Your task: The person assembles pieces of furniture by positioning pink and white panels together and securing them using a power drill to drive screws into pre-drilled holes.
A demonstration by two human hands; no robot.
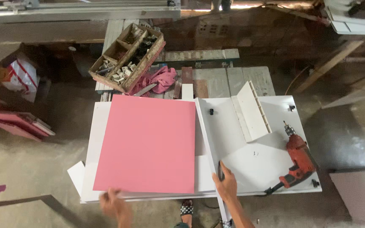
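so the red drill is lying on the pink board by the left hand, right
Not quite. In the head view the red drill lies on the white panel, to the right of the right hand. The left hand is at the pink board's near edge.

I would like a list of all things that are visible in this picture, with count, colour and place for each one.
pink panel: 1, pink, flat on the white boards, left side
white boards: several, white, stacked on the workbench
slotted white piece: 1, white, on the right board, tilted
electric drill: 1, red, on the right board near its edge
wooden tray: 1, brown, behind the pink panel, holds small fittings
pink cloth: 1, pink, beside the tray
dark tool: 1, black, in the right hand
left hand: 1, at the near edge under the pink panel
right hand: 1, on the near edge of the right board
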